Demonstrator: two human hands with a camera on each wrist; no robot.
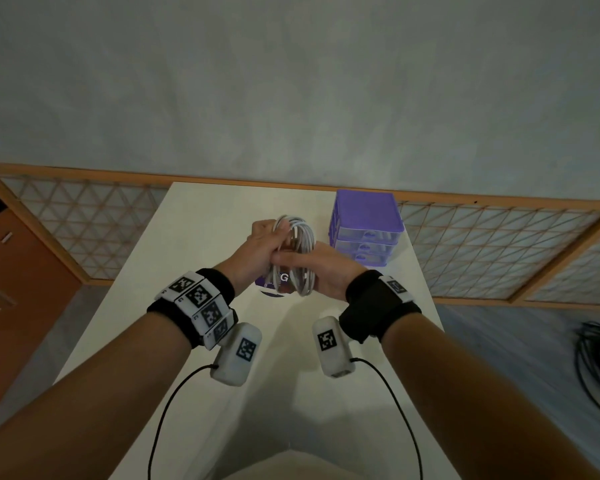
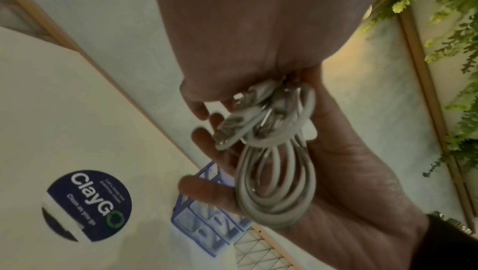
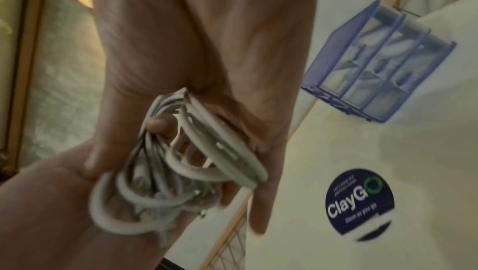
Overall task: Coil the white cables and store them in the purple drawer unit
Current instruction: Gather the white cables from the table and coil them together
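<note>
Pale table (image 1: pixel 194 341) under a grey wall, seen from above, with both forearms reaching forward over it. Nearest the viewer, the left hand (image 1: pixel 260 247) and right hand (image 1: pixel 321 271) meet above the tabletop and together hold a bundle of white cables (image 1: pixel 300 237), already wound into several loops. The left hand's fingers curl round the upper part of the loops; the right hand cups the lower part, thumb laid across the strands, so both hands are closed around the bundle. In the left wrist view the connector ends (image 2: pixel 240 119) lie bunched near the fingertips, with the loops hanging below across the right palm. Under the hands a round dark sticker (image 1: pixel 272 289) marks the table. Beyond and to the right stands the drawer unit (image 1: pixel 368 226), three drawers all apparently pushed in, well clear of the bundle. The step in hand appears to be tidying the coil: it is best done by keeping the loops equal, tucking the loose connector ends inside, and pinching the crossing firmly so that one hand can be freed to pull a drawer open.
</note>
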